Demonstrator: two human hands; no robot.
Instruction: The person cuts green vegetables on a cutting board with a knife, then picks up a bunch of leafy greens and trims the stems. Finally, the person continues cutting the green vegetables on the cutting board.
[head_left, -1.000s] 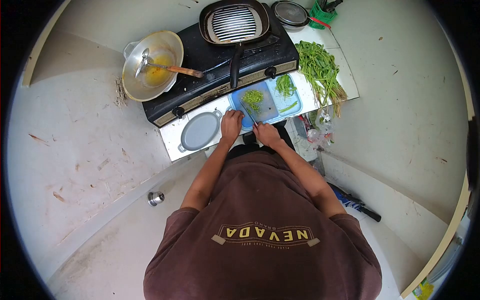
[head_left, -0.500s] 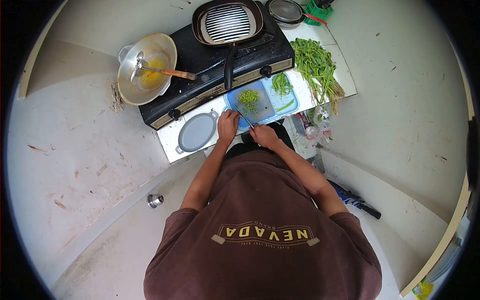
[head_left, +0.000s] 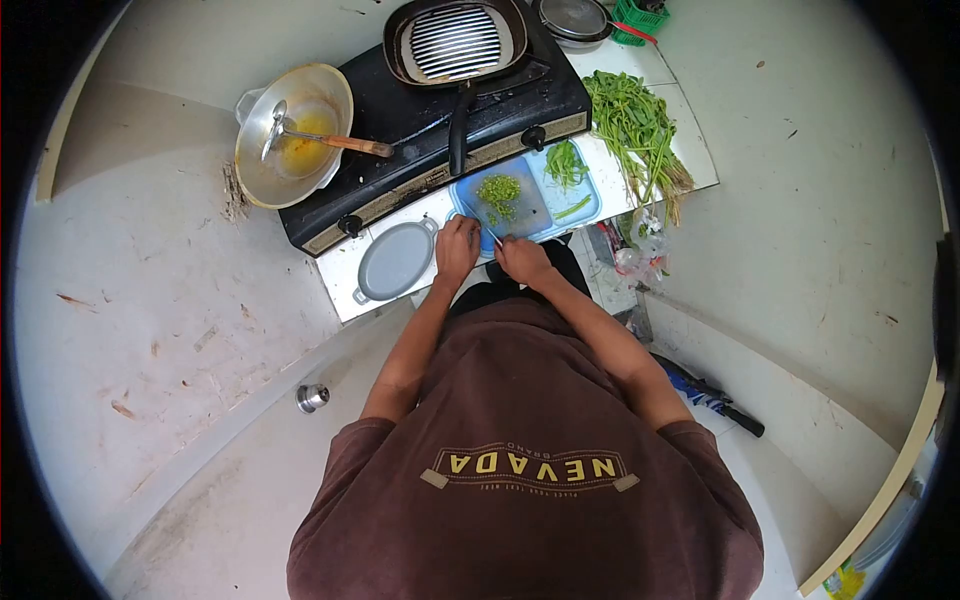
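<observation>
A blue cutting board (head_left: 590, 190) lies on the counter in front of the stove. A heap of chopped greens (head_left: 500, 192) sits on its grey middle, with uncut green stems (head_left: 566, 164) to the right. My right hand (head_left: 522, 260) grips a knife (head_left: 487, 230) whose blade points up and left across the board's near edge. My left hand (head_left: 457, 250) rests with curled fingers on the board's left near corner, right beside the blade. What lies under the left fingers is hidden.
A grey oval dish (head_left: 396, 262) lies left of the board. The black stove (head_left: 420, 110) carries a ridged grill pan (head_left: 456, 42) and a metal wok (head_left: 290, 135) with yellow liquid and a ladle. A bunch of long greens (head_left: 635, 130) lies at the right. The counter edge is below my hands.
My right hand with the knife has shifted slightly up and left, closer to my left hand. The view has barely drifted.
</observation>
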